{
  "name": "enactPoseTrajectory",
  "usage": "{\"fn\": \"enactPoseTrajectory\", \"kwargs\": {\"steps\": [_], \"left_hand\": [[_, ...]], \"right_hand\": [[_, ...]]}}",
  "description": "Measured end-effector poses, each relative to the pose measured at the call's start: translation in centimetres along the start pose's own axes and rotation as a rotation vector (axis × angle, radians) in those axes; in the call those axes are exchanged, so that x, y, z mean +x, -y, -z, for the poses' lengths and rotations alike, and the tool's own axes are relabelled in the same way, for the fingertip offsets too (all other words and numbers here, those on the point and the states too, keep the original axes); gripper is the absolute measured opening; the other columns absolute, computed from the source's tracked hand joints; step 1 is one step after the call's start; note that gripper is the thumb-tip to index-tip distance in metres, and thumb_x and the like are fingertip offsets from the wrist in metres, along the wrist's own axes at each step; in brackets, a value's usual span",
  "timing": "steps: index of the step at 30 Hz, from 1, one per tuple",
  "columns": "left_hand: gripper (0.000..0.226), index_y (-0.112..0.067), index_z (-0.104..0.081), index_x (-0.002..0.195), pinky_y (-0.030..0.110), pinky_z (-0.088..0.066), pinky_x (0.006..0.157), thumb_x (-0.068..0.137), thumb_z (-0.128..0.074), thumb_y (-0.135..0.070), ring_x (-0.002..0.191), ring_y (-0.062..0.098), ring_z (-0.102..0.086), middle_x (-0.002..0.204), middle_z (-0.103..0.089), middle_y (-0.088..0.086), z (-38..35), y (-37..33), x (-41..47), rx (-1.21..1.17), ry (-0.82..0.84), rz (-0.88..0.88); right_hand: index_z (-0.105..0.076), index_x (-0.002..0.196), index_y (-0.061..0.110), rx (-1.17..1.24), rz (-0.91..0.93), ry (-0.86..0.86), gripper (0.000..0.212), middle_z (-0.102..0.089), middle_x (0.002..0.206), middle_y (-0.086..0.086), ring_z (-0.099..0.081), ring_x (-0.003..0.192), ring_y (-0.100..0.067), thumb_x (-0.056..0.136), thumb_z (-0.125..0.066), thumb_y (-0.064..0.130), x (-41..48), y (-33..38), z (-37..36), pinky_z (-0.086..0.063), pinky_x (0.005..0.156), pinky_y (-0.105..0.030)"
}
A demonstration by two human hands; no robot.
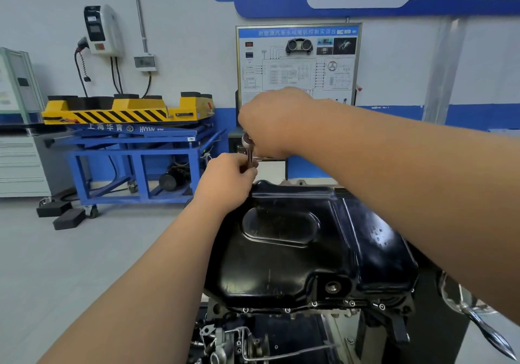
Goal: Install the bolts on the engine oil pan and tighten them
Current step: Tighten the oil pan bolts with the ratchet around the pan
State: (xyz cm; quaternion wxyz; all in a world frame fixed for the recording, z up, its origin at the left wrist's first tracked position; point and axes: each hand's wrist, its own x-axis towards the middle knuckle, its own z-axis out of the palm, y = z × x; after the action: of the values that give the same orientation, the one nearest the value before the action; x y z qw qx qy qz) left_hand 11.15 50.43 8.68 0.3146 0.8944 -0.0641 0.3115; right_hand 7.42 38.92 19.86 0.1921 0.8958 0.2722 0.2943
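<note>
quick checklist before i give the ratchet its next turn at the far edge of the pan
1. Left hand grips the extension shaft: ok.
2. Right hand holds the ratchet head from above: ok.
3. Socket seated on a bolt: cannot tell, the left hand hides the lower end of the tool.
4. Oil pan lies flat on the engine: ok.
5. Near-edge bolts are in their holes: ok; how tight they are, cannot tell.
6. Drain port plugged: cannot tell.
</note>
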Motion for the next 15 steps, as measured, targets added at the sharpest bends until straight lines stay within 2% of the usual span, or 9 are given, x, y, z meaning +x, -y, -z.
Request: {"fn": "enactPoseTrajectory", "kwargs": {"steps": [2,4,5,7,9,11,15], "left_hand": [[0.011,-0.025,-0.068,0.088,0.027,-0.044,0.059,0.089,-0.057,-0.028,0.074,0.013,-0.058,0.074,-0.062,-0.012,-0.1,0.1,0.1,0.007,0.001,0.020],[0.021,-0.028,-0.060,0.065,0.026,-0.035,0.050,0.085,-0.058,-0.031,0.060,0.013,-0.051,0.058,-0.053,-0.010,0.0,0.0,0.0,-0.001,-0.043,0.049],[0.029,-0.027,-0.053,0.054,0.025,-0.029,0.048,0.083,-0.058,-0.027,0.054,0.014,-0.046,0.052,-0.048,-0.008,0.0,-0.1,0.0,0.007,-0.069,0.063],[0.036,-0.022,-0.042,0.046,0.024,-0.024,0.046,0.079,-0.053,-0.013,0.050,0.019,-0.041,0.048,-0.042,-0.007,0.1,-0.1,-0.2,0.046,-0.084,0.087],[0.035,-0.022,-0.041,0.046,0.023,-0.025,0.044,0.076,-0.055,-0.011,0.047,0.017,-0.040,0.047,-0.043,-0.006,0.2,-0.1,-0.2,0.014,-0.109,0.089],[0.032,-0.019,-0.047,0.049,0.024,-0.028,0.045,0.078,-0.062,-0.019,0.047,0.013,-0.041,0.046,-0.045,-0.005,0.2,0.0,-0.2,-0.029,-0.101,0.058],[0.020,-0.017,-0.067,0.068,0.027,-0.044,0.054,0.083,-0.068,-0.030,0.062,0.012,-0.057,0.062,-0.063,-0.005,0.0,0.3,0.0,-0.064,-0.081,0.063]], "right_hand": [[-0.035,0.066,0.019,-0.023,0.022,-0.047,0.030,-0.038,0.068,0.002,-0.034,0.055,-0.014,0.092,-0.050,0.020,-0.1,0.1,-0.2,-0.027,0.053,-0.028],[-0.035,0.064,0.020,-0.003,0.010,-0.091,0.034,-0.038,0.067,0.002,-0.034,0.054,-0.014,0.093,-0.048,0.031,-0.3,0.7,-0.7,-0.027,0.051,-0.027],[-0.036,0.063,0.020,0.031,-0.011,-0.093,0.036,-0.040,0.066,0.003,-0.036,0.054,-0.014,0.093,-0.047,0.037,-0.4,1.0,-1.0,-0.026,0.049,-0.026],[-0.039,0.063,0.021,0.111,-0.061,-0.063,0.039,-0.044,0.066,0.003,-0.039,0.055,-0.014,0.091,-0.043,0.048,-0.4,1.4,-1.4,-0.026,0.048,-0.026],[-0.042,0.063,0.021,0.117,-0.066,-0.048,0.040,-0.046,0.066,0.004,-0.040,0.056,-0.014,0.088,-0.044,0.052,-0.4,1.4,-1.5,-0.026,0.048,-0.025],[-0.043,0.064,0.021,0.081,-0.020,-0.031,0.037,-0.046,0.066,0.004,-0.039,0.055,-0.013,0.086,-0.050,0.049,-0.3,0.9,-1.0,-0.024,0.048,-0.025],[-0.039,0.064,0.019,-0.036,0.096,-0.048,0.032,-0.039,0.064,0.002,-0.037,0.054,-0.017,0.089,-0.056,0.030,-0.2,0.4,-0.2,-0.023,0.048,-0.024]]}}
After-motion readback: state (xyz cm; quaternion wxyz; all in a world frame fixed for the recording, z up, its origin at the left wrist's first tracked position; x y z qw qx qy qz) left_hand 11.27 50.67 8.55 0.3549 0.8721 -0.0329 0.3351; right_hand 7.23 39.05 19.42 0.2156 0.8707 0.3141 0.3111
